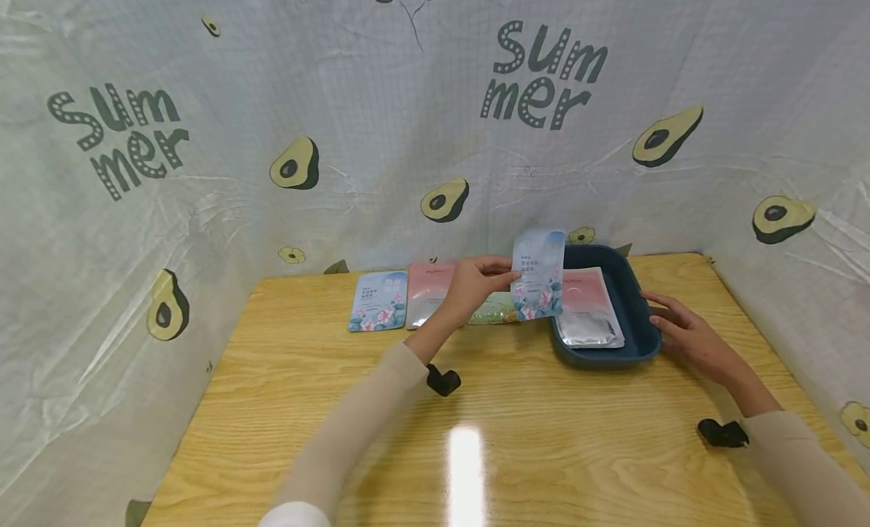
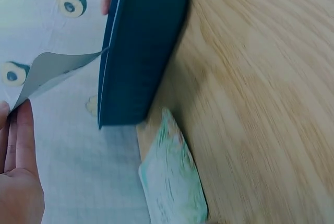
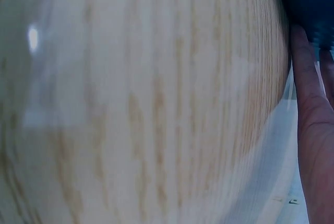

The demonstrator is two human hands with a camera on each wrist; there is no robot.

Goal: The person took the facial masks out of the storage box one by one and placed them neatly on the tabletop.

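Blue floral packet (image 1: pixel 538 274) is up by the left rim of the navy bin (image 1: pixel 635 323), pinched in the left hand (image 1: pixel 472 285). Right hand (image 1: pixel 693 342) just has relaxed fingers against the bin's right side. Pink-silver packet (image 1: pixel 587 308) lies inside the bin. Left of the bin: green packet (image 1: pixel 492 311), second pink-silver packet (image 1: pixel 424 293), then another blue packet (image 1: pixel 378 300).

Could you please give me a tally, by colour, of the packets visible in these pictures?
Blue packets: 2, one held in the left hand
Pink-and-silver packets: 2, one in the tray
Green packet: 1
Total: 5 visible packets
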